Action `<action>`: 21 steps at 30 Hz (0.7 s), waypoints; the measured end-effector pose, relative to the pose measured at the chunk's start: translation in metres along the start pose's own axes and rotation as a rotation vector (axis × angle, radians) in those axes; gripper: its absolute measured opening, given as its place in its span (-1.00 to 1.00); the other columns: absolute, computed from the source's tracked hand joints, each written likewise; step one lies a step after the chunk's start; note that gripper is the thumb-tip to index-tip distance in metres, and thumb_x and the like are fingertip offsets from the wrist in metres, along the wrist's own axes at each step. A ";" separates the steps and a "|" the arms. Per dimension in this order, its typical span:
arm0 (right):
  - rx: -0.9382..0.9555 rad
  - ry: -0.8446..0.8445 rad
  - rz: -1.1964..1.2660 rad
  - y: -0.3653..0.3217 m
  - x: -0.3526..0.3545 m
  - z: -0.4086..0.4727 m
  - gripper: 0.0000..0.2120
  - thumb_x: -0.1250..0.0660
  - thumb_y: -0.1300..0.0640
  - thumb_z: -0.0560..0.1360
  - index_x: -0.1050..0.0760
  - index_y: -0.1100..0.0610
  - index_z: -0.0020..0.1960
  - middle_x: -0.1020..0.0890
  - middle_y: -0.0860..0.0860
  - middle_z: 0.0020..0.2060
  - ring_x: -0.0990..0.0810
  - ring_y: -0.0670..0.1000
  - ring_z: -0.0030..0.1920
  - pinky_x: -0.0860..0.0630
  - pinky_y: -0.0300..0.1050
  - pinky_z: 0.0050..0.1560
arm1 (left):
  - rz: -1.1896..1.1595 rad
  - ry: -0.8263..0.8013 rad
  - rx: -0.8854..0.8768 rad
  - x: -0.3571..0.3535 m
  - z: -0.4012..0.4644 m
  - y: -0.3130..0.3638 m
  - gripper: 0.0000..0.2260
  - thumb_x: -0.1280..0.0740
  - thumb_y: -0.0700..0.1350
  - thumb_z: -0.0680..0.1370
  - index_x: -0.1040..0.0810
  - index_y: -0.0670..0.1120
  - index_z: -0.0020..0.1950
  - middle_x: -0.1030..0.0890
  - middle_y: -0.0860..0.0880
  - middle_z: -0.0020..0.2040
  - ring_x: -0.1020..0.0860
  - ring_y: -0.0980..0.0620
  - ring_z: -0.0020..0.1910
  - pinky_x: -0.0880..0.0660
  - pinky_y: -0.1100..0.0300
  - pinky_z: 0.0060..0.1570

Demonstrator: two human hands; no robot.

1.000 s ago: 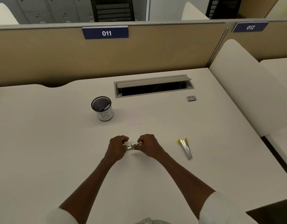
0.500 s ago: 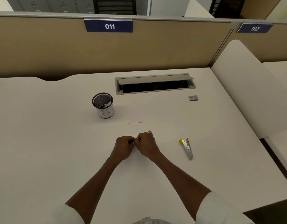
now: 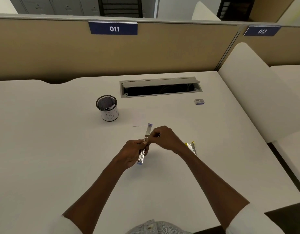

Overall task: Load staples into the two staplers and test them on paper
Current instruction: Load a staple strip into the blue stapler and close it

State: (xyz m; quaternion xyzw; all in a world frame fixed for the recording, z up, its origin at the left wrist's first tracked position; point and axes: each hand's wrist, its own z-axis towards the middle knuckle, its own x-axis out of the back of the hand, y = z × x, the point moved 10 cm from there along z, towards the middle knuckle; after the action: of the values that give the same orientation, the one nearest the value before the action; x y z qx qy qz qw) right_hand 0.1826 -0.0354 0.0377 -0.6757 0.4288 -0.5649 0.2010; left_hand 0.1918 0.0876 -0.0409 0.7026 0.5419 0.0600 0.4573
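stapler [image 3: 145, 144] — opened, between both hands

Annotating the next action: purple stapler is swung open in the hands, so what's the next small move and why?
Probably lower the right hand so whatever its fingertips pinch, too small to identify, meets the purple stapler. It is swung open, its lid pointing away, and the left hand grips its base, so the channel looks ready for loading. The yellow stapler and the staple box lie untouched on the desk.
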 end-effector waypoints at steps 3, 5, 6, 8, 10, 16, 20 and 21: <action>-0.144 0.014 0.289 0.013 0.015 -0.003 -0.89 -0.36 0.26 0.44 -0.64 0.28 -0.12 -0.68 0.20 -0.14 -0.56 -0.02 -0.24 -0.53 -0.17 -0.20 | -0.147 0.036 0.023 -0.005 -0.004 0.000 -0.83 -0.19 -0.30 0.63 -0.58 -0.28 -0.02 -0.57 -0.10 -0.18 -0.58 0.09 -0.33 -0.55 0.27 -0.28; -0.170 0.022 0.412 0.016 0.023 -0.007 -0.83 -0.29 0.39 0.42 -0.63 0.34 -0.05 -0.65 0.24 -0.16 -0.59 0.05 -0.16 -0.59 -0.09 -0.02 | -0.202 0.049 0.030 -0.009 -0.007 0.001 -0.82 -0.18 -0.30 0.62 -0.58 -0.27 -0.01 -0.61 -0.10 -0.17 -0.62 0.07 -0.29 -0.57 0.28 -0.28; -0.174 0.024 0.437 0.017 0.025 -0.009 -0.79 -0.28 0.43 0.42 -0.63 0.34 -0.02 -0.65 0.23 -0.15 -0.62 0.08 -0.13 -0.59 -0.08 0.04 | -0.224 0.061 0.029 -0.010 -0.009 0.002 -0.82 -0.17 -0.30 0.63 -0.58 -0.27 -0.01 -0.65 -0.11 -0.17 -0.65 0.05 -0.27 -0.59 0.28 -0.28; -0.170 0.042 0.451 0.018 0.028 -0.014 -0.80 -0.31 0.45 0.42 -0.62 0.34 0.01 -0.68 0.24 -0.12 -0.67 0.12 -0.07 -0.60 -0.05 0.12 | -0.284 0.079 0.028 -0.014 -0.012 0.005 -0.81 -0.16 -0.32 0.63 -0.56 -0.31 0.00 -0.69 -0.16 -0.17 -0.70 0.00 -0.23 -0.63 0.24 -0.24; -0.152 0.080 0.481 0.019 0.033 -0.018 -0.84 -0.36 0.41 0.43 -0.61 0.34 0.00 -0.69 0.25 -0.12 -0.71 0.13 -0.06 -0.61 -0.03 0.13 | -0.311 0.066 0.022 -0.022 -0.014 0.009 -0.81 -0.14 -0.32 0.64 -0.54 -0.32 0.02 -0.68 -0.22 -0.11 -0.70 -0.06 -0.18 -0.65 0.19 -0.18; -0.019 0.254 0.365 0.011 0.057 -0.031 -0.93 -0.46 0.38 0.36 -0.62 0.28 -0.17 -0.66 0.18 -0.28 -0.70 0.16 -0.29 -0.68 0.00 -0.13 | -0.260 0.051 -0.011 -0.044 -0.019 0.019 -0.83 -0.14 -0.31 0.64 -0.52 -0.31 0.08 -0.66 -0.25 -0.02 -0.69 -0.11 -0.10 -0.60 0.12 -0.11; 0.069 0.333 0.201 0.001 0.068 -0.035 -0.94 -0.45 0.36 0.36 -0.64 0.25 -0.19 -0.65 0.08 -0.40 -0.62 -0.04 -0.47 -0.60 -0.19 -0.34 | -0.271 0.052 -0.015 -0.056 -0.021 0.019 -0.83 -0.15 -0.31 0.64 -0.52 -0.32 0.08 -0.66 -0.26 -0.02 -0.70 -0.12 -0.13 -0.60 0.10 -0.11; 0.103 0.346 0.150 -0.003 0.069 -0.035 -0.93 -0.44 0.36 0.36 -0.65 0.25 -0.18 -0.66 0.06 -0.40 -0.61 -0.06 -0.46 -0.59 -0.20 -0.31 | -0.276 0.052 -0.020 -0.058 -0.021 0.020 -0.83 -0.15 -0.31 0.64 -0.52 -0.33 0.09 -0.66 -0.27 -0.01 -0.70 -0.13 -0.12 -0.60 0.09 -0.11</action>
State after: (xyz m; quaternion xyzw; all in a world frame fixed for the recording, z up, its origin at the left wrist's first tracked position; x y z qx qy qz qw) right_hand 0.1504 -0.0820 0.0911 -0.5233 0.4767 -0.6774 0.2003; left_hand 0.1696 0.0526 0.0092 0.6150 0.6445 0.0199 0.4539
